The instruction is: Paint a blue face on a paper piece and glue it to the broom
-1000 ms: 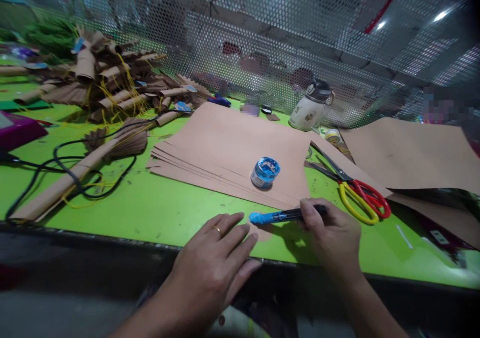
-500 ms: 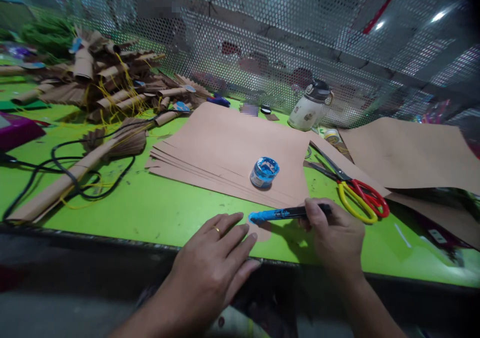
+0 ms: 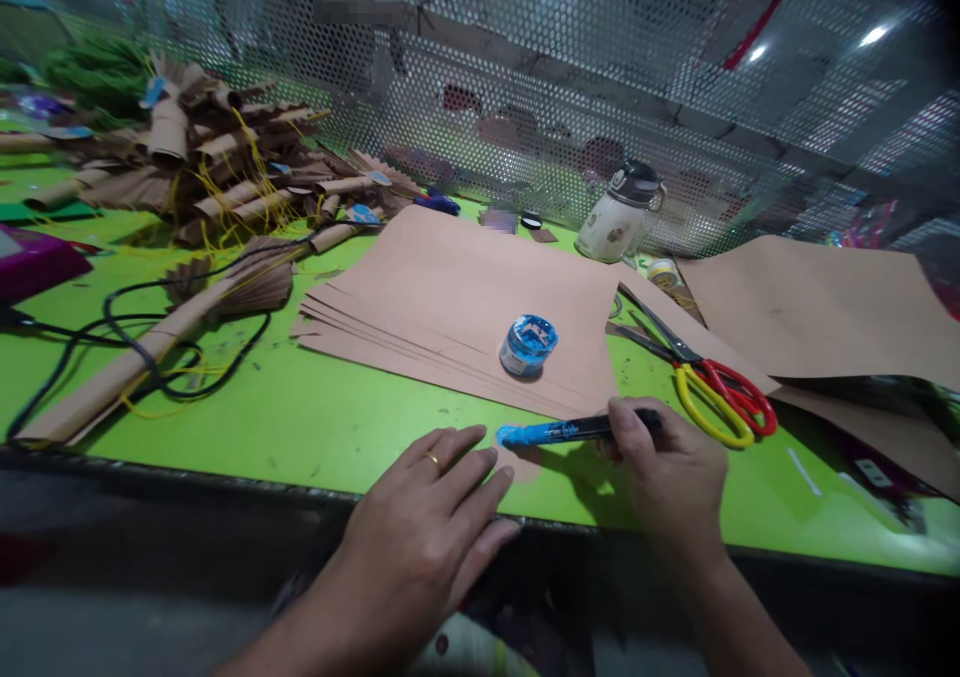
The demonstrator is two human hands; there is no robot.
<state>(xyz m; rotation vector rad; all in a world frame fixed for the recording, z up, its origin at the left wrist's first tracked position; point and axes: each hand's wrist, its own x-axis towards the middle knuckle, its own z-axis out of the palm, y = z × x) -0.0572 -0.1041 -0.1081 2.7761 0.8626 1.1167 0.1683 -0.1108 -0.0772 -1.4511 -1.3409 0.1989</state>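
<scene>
Near the front edge of the table lies a small round piece of brown paper (image 3: 525,465), with blue paint on its upper edge. My left hand (image 3: 431,512) rests flat beside it, fingers stretched out and fingertips touching its left side. In my right hand (image 3: 671,467) is a black marker pen (image 3: 577,428), its far end coated in blue paint. That painted end touches the top of the round paper. Just beyond, an open jar of blue paint (image 3: 529,347) stands on a stack of brown paper sheets (image 3: 457,277).
Scissors (image 3: 697,362) with one red and one yellow handle lie at right. Behind them are a lidded bottle (image 3: 619,215) and more brown paper (image 3: 817,307). Rolled paper pieces with yellow string (image 3: 225,172) are heaped at left, near a black cord (image 3: 109,307). A perforated metal screen (image 3: 510,87) stands behind.
The painted end of the marker pen has shifted very slightly on the round paper, where the blue patch looks a little larger. My left hand stays in place.
</scene>
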